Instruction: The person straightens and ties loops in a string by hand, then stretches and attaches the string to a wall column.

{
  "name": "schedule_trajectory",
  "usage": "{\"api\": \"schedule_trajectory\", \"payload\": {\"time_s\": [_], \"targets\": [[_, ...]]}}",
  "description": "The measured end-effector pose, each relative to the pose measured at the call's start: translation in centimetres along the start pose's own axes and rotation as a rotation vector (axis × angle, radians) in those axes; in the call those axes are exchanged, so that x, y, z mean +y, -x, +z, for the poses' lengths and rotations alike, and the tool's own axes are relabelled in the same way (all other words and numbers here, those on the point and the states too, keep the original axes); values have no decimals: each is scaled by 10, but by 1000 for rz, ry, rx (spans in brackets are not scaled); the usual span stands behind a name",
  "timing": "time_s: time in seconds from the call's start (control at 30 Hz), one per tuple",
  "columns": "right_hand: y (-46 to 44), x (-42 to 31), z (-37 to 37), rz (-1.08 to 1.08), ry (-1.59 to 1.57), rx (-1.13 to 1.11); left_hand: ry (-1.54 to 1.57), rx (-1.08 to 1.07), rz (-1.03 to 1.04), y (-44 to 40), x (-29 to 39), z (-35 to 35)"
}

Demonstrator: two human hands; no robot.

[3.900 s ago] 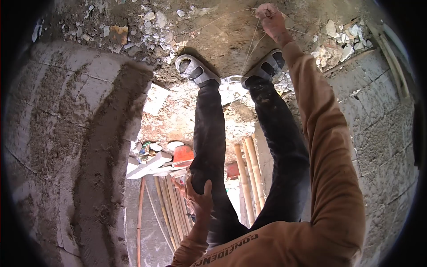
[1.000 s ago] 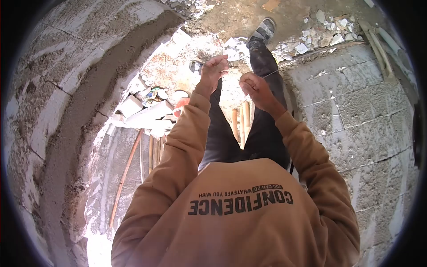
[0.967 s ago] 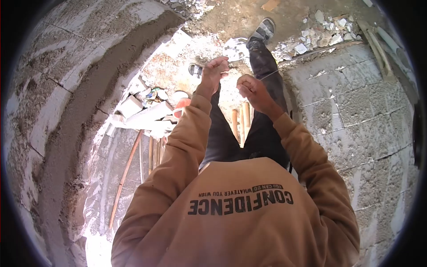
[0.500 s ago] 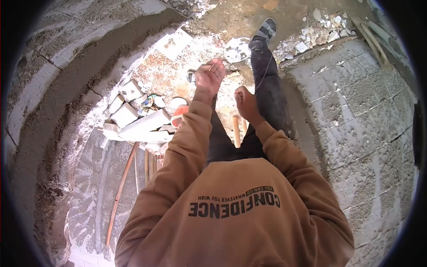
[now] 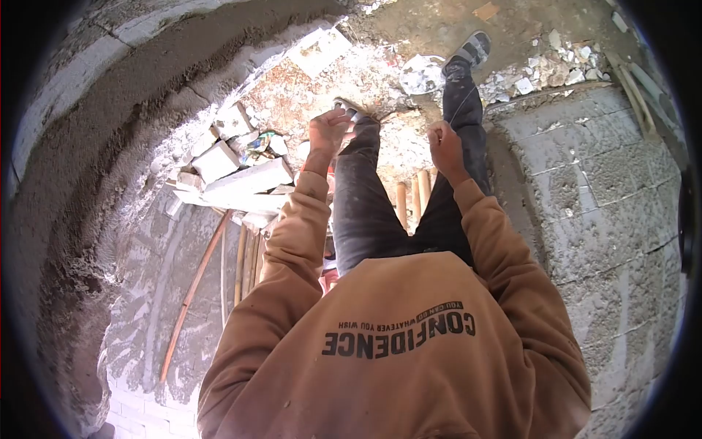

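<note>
My left hand (image 5: 328, 133) is raised in front of my left leg, its fingers bent together; what they hold, if anything, is too small to make out. Level with my right thigh, my right hand (image 5: 447, 150) is closed in a pinch. A thin, pale string (image 5: 462, 107) runs up from its fingertips across the dark trouser leg, and its far end is lost from sight. Both forearms are in brown sleeves, bent forward and apart from each other.
White block pieces (image 5: 247, 186) are heaped on the left, near a long wooden stick (image 5: 194, 296). Wooden poles (image 5: 401, 205) show between my legs. A round, spattered lid-like disc (image 5: 423, 74) lies ahead. Rubble (image 5: 556, 66) lines the right block wall (image 5: 585, 183).
My left hand has come lower and slightly left, and my right hand has shifted right. My left leg and shoe now show more fully below the left hand. The view has shifted.
</note>
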State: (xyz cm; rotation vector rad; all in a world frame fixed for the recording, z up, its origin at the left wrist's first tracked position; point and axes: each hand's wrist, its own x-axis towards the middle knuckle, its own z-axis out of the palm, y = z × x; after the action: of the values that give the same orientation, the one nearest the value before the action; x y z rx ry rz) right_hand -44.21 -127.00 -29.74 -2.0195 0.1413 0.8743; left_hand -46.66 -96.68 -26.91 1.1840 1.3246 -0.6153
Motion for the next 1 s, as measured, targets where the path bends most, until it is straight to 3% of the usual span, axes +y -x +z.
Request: {"api": "schedule_trajectory", "payload": {"time_s": [0.23, 0.43, 0.6, 0.7, 0.77, 0.83, 0.87, 1.0], "targets": [[-2, -20, -20, -7, -87, -41, -39, -17, 16, -23, 2, -6], [12, -7, -9, 64, -255, -74, -90, -117, 131, -56, 5, 57], [23, -32, 2, 141, -334, -82, 39, -240, 152, -82, 11, 117], [24, -45, 6, 197, -384, -103, -303, -167, 138, -125, -14, 139], [25, -59, 9, 244, -489, -125, -726, -204, 270, -131, -19, 150], [27, -70, 9, 234, -506, -148, -791, -155, 75, -158, -31, 172], [29, -71, 12, 238, -545, -174, -549, -222, -152, -147, -15, 181], [33, -92, 7, 230, -594, -201, -160, -357, -239, -124, 28, 208]]}}
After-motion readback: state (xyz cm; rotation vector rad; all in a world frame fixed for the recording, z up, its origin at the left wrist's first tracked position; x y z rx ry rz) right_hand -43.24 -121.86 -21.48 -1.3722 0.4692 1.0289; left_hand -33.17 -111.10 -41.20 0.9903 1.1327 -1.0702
